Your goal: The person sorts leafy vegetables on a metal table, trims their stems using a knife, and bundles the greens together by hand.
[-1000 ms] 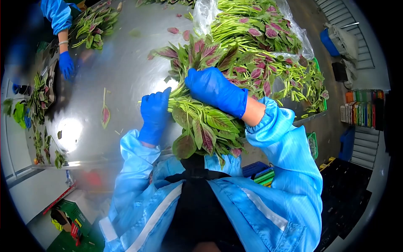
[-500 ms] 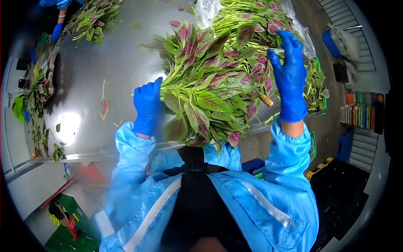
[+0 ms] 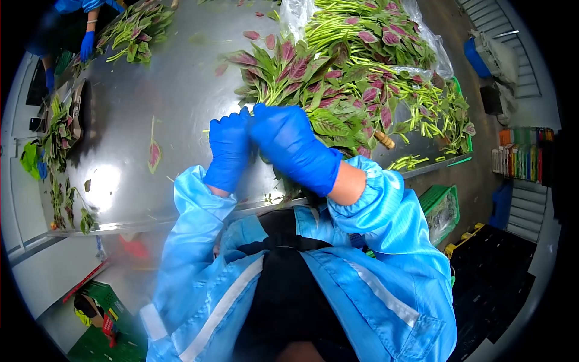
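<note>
Both my hands wear blue gloves and meet above the metal table (image 3: 129, 120). My left hand (image 3: 229, 146) is closed round the stems of a bunch of leafy greens, mostly hidden by the fingers. My right hand (image 3: 292, 145) is closed against it, wrapped round the same bunch; its grip is partly hidden. Green and purple leaves (image 3: 283, 69) fan out above and behind my hands, and a few dark leaves hang below them. A wooden handle (image 3: 384, 140) lies to the right, beside the leaves.
A large pile of greens (image 3: 374, 36) lies on clear plastic (image 3: 443, 57) at the back right. At the upper left are a co-worker's gloved hand (image 3: 87, 46) and another bunch (image 3: 137, 33). A loose leaf (image 3: 154, 154) lies left of my hands. A green crate (image 3: 440, 211) stands below the table's right edge.
My right hand has come back from the pile at the right to my left hand and closed. The leaves that spread over the table's front edge are now mostly out of sight.
</note>
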The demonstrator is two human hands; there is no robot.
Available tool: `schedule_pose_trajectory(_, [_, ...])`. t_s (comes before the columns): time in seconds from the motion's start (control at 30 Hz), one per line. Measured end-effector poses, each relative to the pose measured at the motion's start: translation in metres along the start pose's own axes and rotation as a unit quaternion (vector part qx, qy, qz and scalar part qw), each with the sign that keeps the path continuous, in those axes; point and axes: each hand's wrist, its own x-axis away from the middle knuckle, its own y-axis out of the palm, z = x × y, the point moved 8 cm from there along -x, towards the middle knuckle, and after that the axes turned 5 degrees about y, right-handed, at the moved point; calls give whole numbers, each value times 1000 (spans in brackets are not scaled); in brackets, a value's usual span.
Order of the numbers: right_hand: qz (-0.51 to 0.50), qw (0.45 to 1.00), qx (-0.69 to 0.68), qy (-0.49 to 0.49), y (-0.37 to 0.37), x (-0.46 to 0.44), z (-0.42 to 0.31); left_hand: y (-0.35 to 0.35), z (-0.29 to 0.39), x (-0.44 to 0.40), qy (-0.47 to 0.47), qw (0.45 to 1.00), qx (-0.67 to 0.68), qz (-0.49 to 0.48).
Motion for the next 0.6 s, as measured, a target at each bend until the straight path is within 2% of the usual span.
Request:
schedule_pose_trajectory(0.07, [26,999,5,33,-4,1,-13,-2,-1,-1,-15,999,27,-18])
schedule_pose_trajectory(0.1, [-3,999,-37,23,18,8,-7,-2,-1,-2,-20,999,43,-26])
schedule_pose_trajectory(0.2, [40,991,-66,110,24,20,2,6,-5,5,-25,999,38,-18])
schedule_pose_trajectory(0.33, [19,994,63,86,43,29,-7,17,-6,18,-14,1000,15,1])
schedule_pose_trajectory(0.47, [36,996,61,48,54,26,-4,15,-5,24,-7,999,29,12])
schedule_pose_trajectory(0.5, [-8,998,20,58,60,27,-3,14,-4,27,-8,999,34,10])
schedule_pose_trajectory(0.57, [-33,996,-58,64,54,31,-6,11,-6,28,-8,999,40,9])
schedule_pose_trajectory(0.6, [-47,992,-97,66,46,33,-10,6,-6,29,-10,996,88,31])
